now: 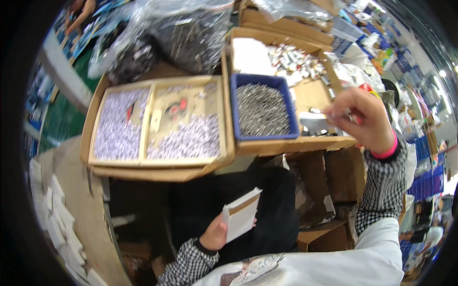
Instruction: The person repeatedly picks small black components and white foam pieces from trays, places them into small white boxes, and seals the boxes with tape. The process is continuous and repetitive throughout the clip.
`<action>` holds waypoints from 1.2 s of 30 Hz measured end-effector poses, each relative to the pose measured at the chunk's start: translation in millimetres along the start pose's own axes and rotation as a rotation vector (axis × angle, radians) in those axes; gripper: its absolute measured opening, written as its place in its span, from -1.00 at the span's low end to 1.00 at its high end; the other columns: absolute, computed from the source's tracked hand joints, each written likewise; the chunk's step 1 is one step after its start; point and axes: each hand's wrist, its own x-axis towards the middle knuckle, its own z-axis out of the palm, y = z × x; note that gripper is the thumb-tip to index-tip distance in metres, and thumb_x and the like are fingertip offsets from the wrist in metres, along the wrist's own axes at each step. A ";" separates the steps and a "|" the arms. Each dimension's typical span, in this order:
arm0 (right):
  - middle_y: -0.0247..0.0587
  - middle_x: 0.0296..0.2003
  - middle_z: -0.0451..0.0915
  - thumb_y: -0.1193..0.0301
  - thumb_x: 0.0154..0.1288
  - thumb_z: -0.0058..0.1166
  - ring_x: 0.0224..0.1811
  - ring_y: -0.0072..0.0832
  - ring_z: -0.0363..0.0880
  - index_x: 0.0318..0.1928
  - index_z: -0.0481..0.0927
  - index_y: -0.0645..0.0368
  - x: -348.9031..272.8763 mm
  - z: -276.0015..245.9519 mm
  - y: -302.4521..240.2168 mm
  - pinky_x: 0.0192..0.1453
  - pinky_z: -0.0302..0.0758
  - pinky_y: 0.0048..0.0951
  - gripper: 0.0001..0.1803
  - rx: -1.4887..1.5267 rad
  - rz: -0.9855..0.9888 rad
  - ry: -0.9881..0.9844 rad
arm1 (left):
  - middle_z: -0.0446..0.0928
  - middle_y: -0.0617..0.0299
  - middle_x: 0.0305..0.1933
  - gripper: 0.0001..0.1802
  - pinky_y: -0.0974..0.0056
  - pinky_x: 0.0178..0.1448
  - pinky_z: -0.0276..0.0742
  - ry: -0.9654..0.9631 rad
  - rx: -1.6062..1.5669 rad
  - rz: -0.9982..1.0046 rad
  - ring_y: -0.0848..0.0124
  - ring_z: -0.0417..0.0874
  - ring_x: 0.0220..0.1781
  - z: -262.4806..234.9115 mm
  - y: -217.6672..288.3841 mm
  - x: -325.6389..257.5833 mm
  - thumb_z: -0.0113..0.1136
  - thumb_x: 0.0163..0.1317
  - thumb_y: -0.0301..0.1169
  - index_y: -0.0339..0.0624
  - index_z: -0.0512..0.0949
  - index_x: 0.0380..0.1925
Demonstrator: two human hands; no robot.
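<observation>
My left hand (214,233), low in front of my lap, grips a flat white cardboard box (242,220), tilted, with its narrow top end toward the trays. My right hand (366,117) is raised over the right side of a shallow carton (315,144). Its fingers are pinched together; motion smears them, and I cannot make out the small thing between them. Below those fingers lie a few dark and silvery small pieces (320,128). Left of them stands a blue plastic bin (269,138) full of thin metal pieces (262,109).
At the left sits a divided wooden tray (148,126) with many small pale pieces and some red ones. Small red-and-silver parts (296,59) lie at the carton's back. Clear plastic bags (191,28) bulge behind. White boxes (62,219) are stacked far left.
</observation>
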 end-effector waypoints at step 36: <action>-0.25 -0.31 0.63 0.42 0.07 0.27 -0.32 -0.34 0.63 -0.20 0.61 0.12 -38.8 55.4 -39.3 -0.22 0.58 -0.38 -0.76 -0.113 -0.131 -0.148 | 0.43 -0.13 0.08 -0.04 0.07 0.14 0.48 -0.139 -0.005 -0.109 0.13 0.55 0.02 10.3 -0.3 -13.1 -0.03 0.15 0.27 -0.41 0.17 0.24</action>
